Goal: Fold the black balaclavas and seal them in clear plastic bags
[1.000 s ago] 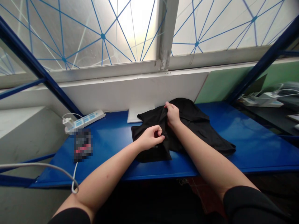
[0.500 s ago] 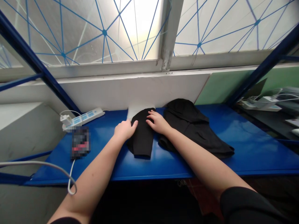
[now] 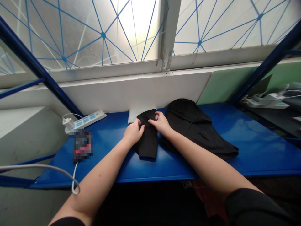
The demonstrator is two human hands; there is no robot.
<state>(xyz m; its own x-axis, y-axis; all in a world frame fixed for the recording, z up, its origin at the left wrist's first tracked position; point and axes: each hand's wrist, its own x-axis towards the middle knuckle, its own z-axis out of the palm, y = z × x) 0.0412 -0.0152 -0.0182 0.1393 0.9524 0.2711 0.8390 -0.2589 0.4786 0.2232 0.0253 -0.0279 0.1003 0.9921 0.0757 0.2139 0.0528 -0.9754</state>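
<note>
A black sleeve-shaped piece of fabric (image 3: 148, 141) lies on the blue tabletop (image 3: 105, 141), its straight narrow end towards me and its rounded end at the back. My left hand (image 3: 133, 133) grips its left edge, thumb on top. On the opposite edge, near the back, my right hand (image 3: 162, 124) has thumb and fingers closed around the cloth. Behind the fabric, a white flat piece (image 3: 133, 115) shows in part against the wall. To the right is a larger black garment (image 3: 195, 128), spread in loose folds; my right forearm passes over its near side.
A white power strip (image 3: 90, 120) with a plugged-in charger sits at the back left. Nearer lies a blurred-out dark object (image 3: 82, 146) with a white cable (image 3: 74, 174) hanging past the table edge. Blue frame posts (image 3: 44, 75) slope up at both sides. Windows rise behind.
The black fabric piece has shifted slightly right in view. Both hands have closed on its edges, the left moving right with it and the right drawing its fingers in.
</note>
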